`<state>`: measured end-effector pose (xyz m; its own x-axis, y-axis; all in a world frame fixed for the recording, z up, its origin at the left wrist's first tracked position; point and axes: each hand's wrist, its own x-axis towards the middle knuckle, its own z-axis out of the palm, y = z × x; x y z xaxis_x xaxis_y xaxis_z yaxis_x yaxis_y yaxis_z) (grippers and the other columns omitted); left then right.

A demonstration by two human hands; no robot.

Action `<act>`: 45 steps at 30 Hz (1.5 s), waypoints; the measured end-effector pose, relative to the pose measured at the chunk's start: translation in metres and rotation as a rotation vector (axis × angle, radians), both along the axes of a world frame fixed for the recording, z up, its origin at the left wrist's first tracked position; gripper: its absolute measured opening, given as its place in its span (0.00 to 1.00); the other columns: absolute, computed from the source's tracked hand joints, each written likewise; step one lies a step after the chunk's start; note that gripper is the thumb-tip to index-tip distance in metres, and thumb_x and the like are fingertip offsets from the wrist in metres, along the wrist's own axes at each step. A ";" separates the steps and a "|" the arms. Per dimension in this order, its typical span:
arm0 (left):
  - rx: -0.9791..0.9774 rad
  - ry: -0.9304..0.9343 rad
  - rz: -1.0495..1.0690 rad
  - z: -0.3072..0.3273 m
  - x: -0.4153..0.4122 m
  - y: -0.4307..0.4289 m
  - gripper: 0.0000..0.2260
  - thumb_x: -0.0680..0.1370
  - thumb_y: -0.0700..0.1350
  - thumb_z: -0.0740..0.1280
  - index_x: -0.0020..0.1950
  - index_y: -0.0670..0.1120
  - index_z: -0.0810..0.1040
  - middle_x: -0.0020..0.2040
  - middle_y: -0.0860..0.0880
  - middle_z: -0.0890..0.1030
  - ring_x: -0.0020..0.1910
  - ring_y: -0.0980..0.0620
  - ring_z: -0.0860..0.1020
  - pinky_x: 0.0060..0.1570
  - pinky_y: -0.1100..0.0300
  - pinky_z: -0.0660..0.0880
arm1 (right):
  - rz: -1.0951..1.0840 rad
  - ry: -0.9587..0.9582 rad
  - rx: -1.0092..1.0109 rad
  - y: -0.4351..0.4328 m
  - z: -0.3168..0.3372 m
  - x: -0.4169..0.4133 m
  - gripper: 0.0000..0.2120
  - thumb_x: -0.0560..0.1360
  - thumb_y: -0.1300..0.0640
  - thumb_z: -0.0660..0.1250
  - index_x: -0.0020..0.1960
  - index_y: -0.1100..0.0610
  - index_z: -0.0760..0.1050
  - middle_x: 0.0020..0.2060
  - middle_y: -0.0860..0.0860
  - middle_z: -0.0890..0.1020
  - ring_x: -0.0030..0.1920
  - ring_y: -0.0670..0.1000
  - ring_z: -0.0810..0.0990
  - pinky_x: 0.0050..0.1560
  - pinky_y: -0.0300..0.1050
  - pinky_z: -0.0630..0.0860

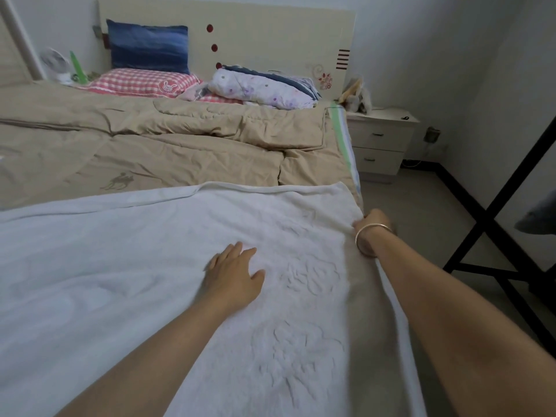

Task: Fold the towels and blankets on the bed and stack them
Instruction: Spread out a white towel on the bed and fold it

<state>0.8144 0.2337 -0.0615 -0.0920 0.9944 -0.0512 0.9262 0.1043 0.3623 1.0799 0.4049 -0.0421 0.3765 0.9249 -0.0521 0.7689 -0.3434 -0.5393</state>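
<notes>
Head cam, aimed down the length of one bed (346,145). Counted one big white blanket (120,266) spread flat across the near end, with a raised flower pattern showing toward its right side. Past its far hem, saw one tan quilt (150,145) rumpled over the rest of the mattress, with a small animal stitched near its near edge. Behind that, one cream headboard (270,34) with three red dots in a column. Out on the floor at right, spotted one black frame (493,218) with crossed bars. Beside the bed's far right corner, one white nightstand (379,139), two drawers.

Up by the headboard, counted one folded floral bundle (264,88) and two pillows: one blue pillow (147,49) propped upright and one pink checked pillow (144,81) lying in front of it. Left of those, made out one small white fan (55,64) and one green bottle (75,67), both blurry.

Two bare hands, well apart. Had the left hand (233,272) palm down on the white blanket near its middle, fingers straight and a bit spread. Had the right hand (371,221) out at the bed's right edge, clamped on the white blanket's side hem with the cloth bunched in the grip. Wore one gold-coloured bangle (371,239) on that wrist.
</notes>
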 end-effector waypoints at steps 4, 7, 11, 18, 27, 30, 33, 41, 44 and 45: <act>-0.039 0.036 -0.040 -0.006 -0.002 0.009 0.28 0.81 0.60 0.53 0.79 0.54 0.52 0.80 0.50 0.47 0.79 0.53 0.44 0.76 0.54 0.43 | -0.181 -0.137 0.136 0.011 0.002 0.016 0.13 0.71 0.53 0.66 0.55 0.54 0.79 0.54 0.56 0.80 0.55 0.60 0.79 0.51 0.48 0.74; -0.024 0.030 -0.065 -0.012 -0.003 0.007 0.27 0.81 0.61 0.51 0.79 0.56 0.51 0.80 0.51 0.45 0.78 0.53 0.42 0.76 0.53 0.41 | -0.247 -0.138 0.101 0.013 -0.008 0.021 0.14 0.74 0.57 0.63 0.58 0.54 0.78 0.58 0.57 0.79 0.58 0.60 0.78 0.56 0.51 0.73; 0.024 -0.003 -0.134 -0.013 -0.007 0.000 0.25 0.82 0.59 0.52 0.78 0.59 0.53 0.80 0.54 0.46 0.78 0.56 0.42 0.76 0.54 0.40 | -0.289 -0.130 0.123 0.009 -0.015 0.000 0.17 0.80 0.61 0.53 0.66 0.62 0.69 0.64 0.61 0.74 0.64 0.62 0.72 0.63 0.56 0.67; 0.177 -0.159 -0.173 -0.004 -0.018 -0.026 0.20 0.82 0.49 0.58 0.74 0.56 0.66 0.77 0.57 0.60 0.77 0.60 0.52 0.75 0.62 0.46 | 0.534 -0.379 0.254 -0.025 0.007 -0.101 0.22 0.81 0.47 0.54 0.73 0.50 0.65 0.72 0.54 0.67 0.71 0.57 0.63 0.70 0.53 0.59; 0.239 -0.141 0.168 0.020 -0.140 -0.118 0.18 0.80 0.51 0.60 0.69 0.51 0.74 0.73 0.53 0.69 0.71 0.54 0.68 0.69 0.63 0.61 | 0.281 -0.515 -0.221 -0.065 -0.009 -0.166 0.36 0.79 0.39 0.47 0.78 0.58 0.44 0.77 0.58 0.46 0.77 0.61 0.44 0.74 0.61 0.41; 0.254 -0.148 0.348 0.027 -0.196 -0.152 0.15 0.81 0.46 0.61 0.67 0.49 0.75 0.70 0.51 0.73 0.68 0.52 0.71 0.65 0.62 0.64 | 0.584 -0.479 -0.011 -0.109 -0.004 -0.248 0.31 0.80 0.42 0.47 0.78 0.55 0.46 0.78 0.55 0.47 0.77 0.59 0.44 0.75 0.60 0.42; 0.332 -0.188 0.493 0.034 -0.246 -0.182 0.13 0.80 0.42 0.62 0.64 0.46 0.76 0.65 0.48 0.76 0.64 0.49 0.74 0.62 0.60 0.66 | 0.876 -0.404 0.113 -0.175 -0.004 -0.345 0.28 0.80 0.43 0.49 0.78 0.52 0.51 0.78 0.53 0.52 0.77 0.56 0.48 0.75 0.56 0.46; 0.542 -0.143 0.674 0.042 -0.387 -0.217 0.16 0.74 0.41 0.69 0.61 0.43 0.75 0.58 0.41 0.77 0.59 0.39 0.74 0.58 0.49 0.70 | 1.130 -0.126 0.354 -0.272 0.014 -0.542 0.14 0.76 0.47 0.55 0.49 0.54 0.74 0.50 0.55 0.79 0.55 0.61 0.74 0.52 0.50 0.70; 0.380 -0.389 0.642 0.039 -0.430 -0.219 0.21 0.72 0.46 0.74 0.62 0.45 0.73 0.56 0.45 0.78 0.56 0.43 0.77 0.56 0.53 0.73 | 0.842 -0.122 0.222 -0.262 0.027 -0.598 0.24 0.79 0.43 0.51 0.58 0.59 0.76 0.57 0.59 0.77 0.60 0.61 0.72 0.57 0.51 0.68; 0.335 -0.497 0.611 0.038 -0.439 -0.220 0.17 0.71 0.45 0.75 0.57 0.46 0.75 0.48 0.47 0.80 0.50 0.45 0.78 0.51 0.56 0.74 | 0.748 -0.161 0.200 -0.257 0.032 -0.611 0.28 0.79 0.40 0.50 0.61 0.59 0.76 0.59 0.58 0.76 0.62 0.59 0.71 0.59 0.52 0.67</act>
